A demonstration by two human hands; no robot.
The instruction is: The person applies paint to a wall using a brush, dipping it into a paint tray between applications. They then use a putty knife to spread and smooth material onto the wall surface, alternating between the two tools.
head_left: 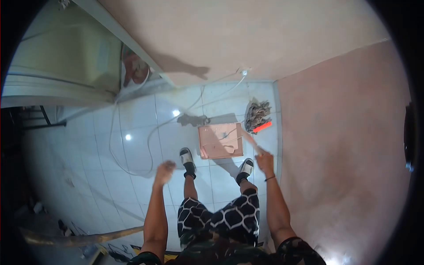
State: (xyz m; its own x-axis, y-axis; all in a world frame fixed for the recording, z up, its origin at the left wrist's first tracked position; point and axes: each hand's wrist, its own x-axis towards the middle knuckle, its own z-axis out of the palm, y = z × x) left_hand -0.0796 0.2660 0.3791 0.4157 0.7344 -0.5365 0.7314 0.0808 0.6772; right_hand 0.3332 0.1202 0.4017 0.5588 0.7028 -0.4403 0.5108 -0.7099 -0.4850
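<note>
My right hand (266, 162) is closed around the near end of a long, pale, flat tool (251, 139). It slants up and left toward the right edge of a flat pinkish-brown cardboard box (205, 152) on the floor. Its exact kind is too blurred to tell. Over the tiles left of my feet, my left hand (164, 172) has its fingers curled; a small greyish thing may be in them, but I cannot make it out. On the cardboard box lie a small pale piece (229, 149) and a greyish patch.
Beyond the box's right corner lie a crumpled grey-brown bundle (257, 114) and a bright red strip (262, 127). A white cable (152, 132) loops over the tiles from a wall socket (244, 72). Walls rise ahead and right; a wooden pole (88, 238) lies lower left.
</note>
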